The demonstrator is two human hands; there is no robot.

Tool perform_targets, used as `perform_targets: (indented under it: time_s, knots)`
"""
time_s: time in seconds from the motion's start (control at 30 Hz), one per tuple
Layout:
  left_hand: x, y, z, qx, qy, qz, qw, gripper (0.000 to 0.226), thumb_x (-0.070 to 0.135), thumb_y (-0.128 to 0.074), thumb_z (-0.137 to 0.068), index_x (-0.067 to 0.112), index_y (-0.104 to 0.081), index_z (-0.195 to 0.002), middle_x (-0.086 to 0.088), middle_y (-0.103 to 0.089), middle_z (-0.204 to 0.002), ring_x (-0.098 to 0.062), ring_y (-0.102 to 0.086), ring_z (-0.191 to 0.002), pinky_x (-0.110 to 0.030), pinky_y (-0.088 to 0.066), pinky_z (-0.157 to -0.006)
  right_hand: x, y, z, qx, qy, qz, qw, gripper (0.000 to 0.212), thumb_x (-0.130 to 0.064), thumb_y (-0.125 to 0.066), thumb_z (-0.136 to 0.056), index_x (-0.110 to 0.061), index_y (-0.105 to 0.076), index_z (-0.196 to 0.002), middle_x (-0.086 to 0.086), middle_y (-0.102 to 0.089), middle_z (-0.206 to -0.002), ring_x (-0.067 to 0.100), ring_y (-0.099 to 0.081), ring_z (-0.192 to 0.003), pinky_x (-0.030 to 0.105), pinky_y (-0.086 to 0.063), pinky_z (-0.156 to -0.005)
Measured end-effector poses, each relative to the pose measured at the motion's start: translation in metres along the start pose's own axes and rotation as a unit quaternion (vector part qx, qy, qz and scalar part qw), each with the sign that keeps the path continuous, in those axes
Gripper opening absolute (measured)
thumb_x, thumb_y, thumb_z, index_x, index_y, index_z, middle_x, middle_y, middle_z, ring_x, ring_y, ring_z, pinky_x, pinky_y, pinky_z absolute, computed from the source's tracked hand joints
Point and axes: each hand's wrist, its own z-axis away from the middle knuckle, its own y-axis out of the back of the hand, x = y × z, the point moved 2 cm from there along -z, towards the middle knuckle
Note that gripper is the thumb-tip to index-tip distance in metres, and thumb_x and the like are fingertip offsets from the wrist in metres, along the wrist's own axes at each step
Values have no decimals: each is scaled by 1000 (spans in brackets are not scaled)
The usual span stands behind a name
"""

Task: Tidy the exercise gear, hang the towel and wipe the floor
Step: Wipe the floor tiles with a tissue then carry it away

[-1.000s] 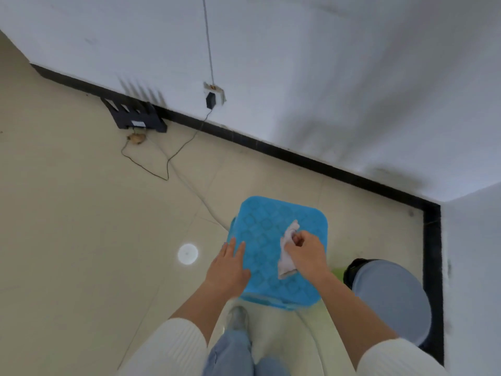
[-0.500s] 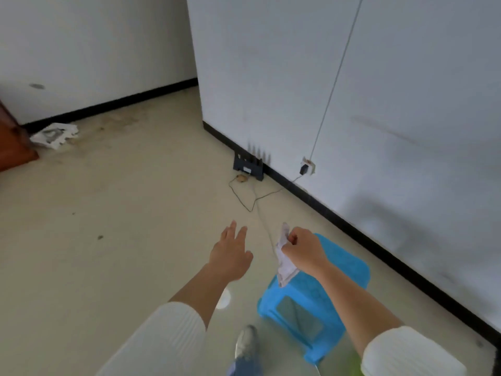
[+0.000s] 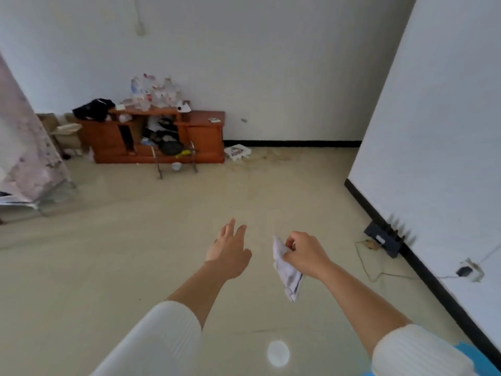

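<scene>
My right hand [image 3: 305, 255] grips a crumpled whitish-grey cloth [image 3: 288, 270] that hangs down from my fingers above the beige floor [image 3: 135, 253]. My left hand [image 3: 229, 249] is held out beside it, fingers straight and spread, holding nothing. Both arms wear white ribbed sleeves. Only a sliver of the blue stool [image 3: 479, 359] shows at the bottom right corner, behind my right sleeve.
A cluttered orange-brown low cabinet [image 3: 206, 137] stands at the far wall, with a metal frame [image 3: 176, 164] and a small box [image 3: 237, 152] beside it. A black router [image 3: 383, 238] with a cable sits by the right wall. A draped rack [image 3: 29, 158] stands on the left.
The view has swung up and left from the blue stool to the open room. My left hand has come off the stool. My right hand still holds the cloth.
</scene>
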Motion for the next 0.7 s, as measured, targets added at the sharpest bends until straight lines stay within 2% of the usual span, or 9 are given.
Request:
perform_targets:
  time_s: [0.17, 0.27, 0.37, 0.43, 0.53, 0.7]
  knots:
    - [-175, 80, 55, 77, 86, 9, 993, 62, 25, -48, -92, 19, -22, -148, -8, -11, -158, -27, -17, -143, -40, -32, -108, -166, -101, -30, -39, 93, 3, 995, 18, -27, -56, -84, -17, -52, -70, -1, -57, -65, 20, -53, -64, 26, -34, -51]
    - [-283, 118, 103, 108, 157, 14, 981, 62, 24, -49, -91, 19, -25, -147, -9, -13, -158, -27, -19, -142, -39, -32, -109, -268, -176, -38, -74, 147, 3, 986, 17, -26, -58, -83, -16, -52, -71, -1, -54, -62, 22, -52, -65, 28, -34, -52]
    - [-380, 149, 158, 130, 248, 24, 960, 60, 24, -49, -91, 20, -26, -146, -8, -13, -158, -26, -18, -143, -38, -31, -110, -365, -253, -37, -126, 191, 1, 973, 12, -25, -60, -81, -14, -60, -84, 1, -62, -72, 23, -57, -72, 28, -40, -60]
    - [-437, 163, 196, 140, 304, 27, 942, 59, 24, -48, -92, 20, -26, -146, -8, -13, -158, -27, -18, -143, -37, -30, -110, -426, -302, -30, -171, 224, 8, 959, 18, -25, -61, -79, -12, -65, -90, 4, -69, -81, 24, -62, -77, 29, -46, -66]
    - [-515, 181, 252, 158, 383, 37, 909, 61, 24, -48, -92, 20, -25, -148, -8, -12, -159, -28, -18, -143, -36, -28, -112, -513, -372, -17, -236, 279, 29, 930, 18, -20, -60, -76, -11, -69, -89, 7, -72, -82, 25, -66, -79, 30, -50, -67]
    - [-636, 223, 331, 207, 480, 31, 852, 62, 26, -49, -92, 19, -24, -148, -10, -13, -158, -29, -18, -143, -38, -26, -113, -655, -474, 3, -293, 385, 69, 873, 13, -14, -60, -73, -20, -69, -80, 0, -66, -71, 18, -57, -68, 22, -39, -53]
